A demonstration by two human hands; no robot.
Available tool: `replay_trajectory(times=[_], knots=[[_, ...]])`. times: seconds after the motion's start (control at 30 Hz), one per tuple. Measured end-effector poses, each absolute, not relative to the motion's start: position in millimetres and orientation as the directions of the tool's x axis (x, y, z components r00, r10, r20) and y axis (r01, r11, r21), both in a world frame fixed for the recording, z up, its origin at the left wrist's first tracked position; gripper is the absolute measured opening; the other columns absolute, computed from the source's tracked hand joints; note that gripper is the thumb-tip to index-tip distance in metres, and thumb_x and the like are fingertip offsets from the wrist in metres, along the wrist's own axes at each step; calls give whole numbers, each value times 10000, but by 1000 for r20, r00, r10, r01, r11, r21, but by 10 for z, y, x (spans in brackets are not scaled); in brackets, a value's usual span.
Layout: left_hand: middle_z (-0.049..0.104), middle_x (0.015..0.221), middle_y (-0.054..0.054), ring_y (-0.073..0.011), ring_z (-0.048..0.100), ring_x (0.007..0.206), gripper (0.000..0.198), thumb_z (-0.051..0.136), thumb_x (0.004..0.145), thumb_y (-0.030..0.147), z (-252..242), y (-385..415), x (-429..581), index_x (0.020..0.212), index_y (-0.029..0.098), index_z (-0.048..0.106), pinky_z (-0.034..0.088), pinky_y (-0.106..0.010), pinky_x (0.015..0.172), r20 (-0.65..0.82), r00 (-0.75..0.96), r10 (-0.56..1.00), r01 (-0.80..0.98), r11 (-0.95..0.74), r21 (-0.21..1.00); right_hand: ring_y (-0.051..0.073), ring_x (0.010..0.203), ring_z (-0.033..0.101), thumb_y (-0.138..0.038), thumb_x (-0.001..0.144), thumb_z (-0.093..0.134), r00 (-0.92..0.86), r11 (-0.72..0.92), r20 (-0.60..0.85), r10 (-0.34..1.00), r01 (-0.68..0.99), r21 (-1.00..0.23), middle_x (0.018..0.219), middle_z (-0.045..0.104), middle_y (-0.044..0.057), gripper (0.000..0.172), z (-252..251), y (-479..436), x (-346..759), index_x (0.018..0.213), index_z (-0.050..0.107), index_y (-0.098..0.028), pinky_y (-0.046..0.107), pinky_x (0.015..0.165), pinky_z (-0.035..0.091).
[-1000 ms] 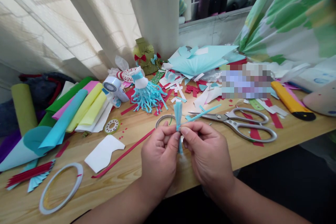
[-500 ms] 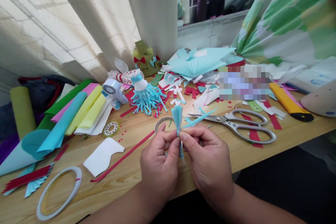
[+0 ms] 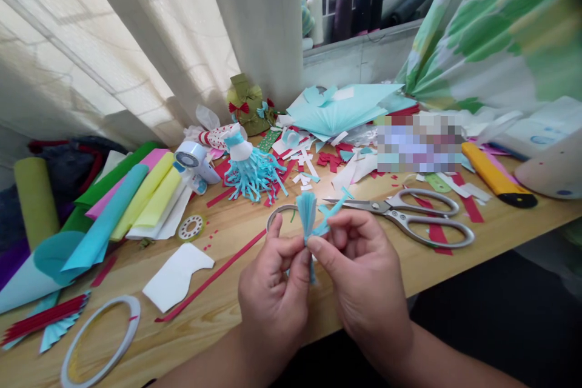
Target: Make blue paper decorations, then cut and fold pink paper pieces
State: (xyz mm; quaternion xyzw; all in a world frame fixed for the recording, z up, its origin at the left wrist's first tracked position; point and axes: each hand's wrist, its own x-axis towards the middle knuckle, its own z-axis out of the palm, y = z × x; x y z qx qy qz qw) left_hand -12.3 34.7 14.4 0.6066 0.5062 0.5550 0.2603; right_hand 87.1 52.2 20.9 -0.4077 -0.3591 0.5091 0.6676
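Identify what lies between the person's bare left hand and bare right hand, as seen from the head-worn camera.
In the head view, a small fringed tassel of light-blue paper lies there, pinched between the left hand and the right hand.

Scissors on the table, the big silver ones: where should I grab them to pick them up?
Grab the scissors by their two metal finger loops, coming from the right with your right hand. They lie flat, with the loops at the right end and the pointed blades aiming left toward the blue paper tassel. The loops look like the safest part to hold.
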Motion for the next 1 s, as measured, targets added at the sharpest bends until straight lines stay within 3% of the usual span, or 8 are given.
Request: replay_trajectory(times=[0.2, 0.33, 0.4, 0.47, 0.57, 0.63, 0.8, 1.0], knots=[[677, 668, 53, -92, 629, 643, 52, 601, 822, 206, 171, 379, -111, 848, 233, 637, 497, -205, 677, 190, -114, 975, 48, -185, 982, 46, 490, 383, -120, 651, 737, 217, 96, 1, 976, -431, -897, 567, 424, -90, 234, 220, 543, 893, 670, 520, -205, 126, 438, 359], [684, 650, 36, -87, 641, 668, 46, 646, 794, 226, 187, 429, -101, 829, 197, 644, 481, -154, 627, -5, -120, 993, -147, -12, 989, 56, 490, 407, -182, 691, 726, 168, 42, -33, 985, -423, -905, 563, 445, -74, 184, 168, 556, 929, 659, 545, -190, 153, 446, 377], [699, 674, 29, -88, 653, 683, 60, 649, 793, 221, 198, 451, -98, 842, 187, 641, 496, -165, 674, -62, -124, 990, -209, 35, 977, 74, 533, 477, -174, 748, 680, 211, 142, 76, 974, -321, -936, 618, 509, -51, 87, 155, 541, 972, 733, 599, -204, 179, 490, 424], [719, 723, 19, -91, 665, 720, 64, 654, 790, 214, 210, 465, -101, 844, 183, 640, 502, -176, 719, -74, -138, 988, -237, 40, 971, 99, 617, 543, -123, 791, 625, 229, 337, 308, 923, -99, -936, 700, 576, -18, 100, 161, 517, 1031, 821, 649, -215, 213, 561, 468], [720, 723, 21, -82, 663, 715, 67, 668, 778, 209, 227, 469, -111, 834, 182, 644, 496, -153, 692, -62, -152, 986, -244, 24, 970, 133, 721, 584, -28, 792, 583, 79, 605, 632, 771, 217, -766, 786, 621, 36, 264, 173, 501, 1113, 983, 679, -182, 258, 645, 496], [706, 687, 31, -66, 643, 659, 68, 670, 777, 216, 231, 466, -117, 831, 182, 647, 483, -132, 638, -55, -158, 986, -234, 17, 972, 153, 737, 590, -2, 786, 577, -25, 693, 725, 689, 318, -647, 799, 630, 67, 329, 153, 514, 1140, 1072, 660, -140, 282, 644, 503], [710, 695, 24, -60, 611, 579, 75, 657, 787, 217, 237, 481, -114, 848, 177, 640, 478, -145, 586, -67, -147, 987, -224, 32, 974, 210, 781, 602, -23, 786, 589, -160, 732, 762, 627, 455, -507, 861, 656, 117, 400, 34, 577, 1115, 1177, 609, -102, 353, 653, 512], [743, 793, -13, -124, 686, 730, 91, 662, 767, 189, 290, 501, -103, 851, 174, 630, 537, -225, 717, -74, -163, 984, -249, 32, 968, 248, 910, 595, -46, 843, 485, -248, 716, 685, 685, 401, -571, 907, 637, 154, 424, 21, 582, 1073, 1265, 531, -63, 405, 750, 521]])
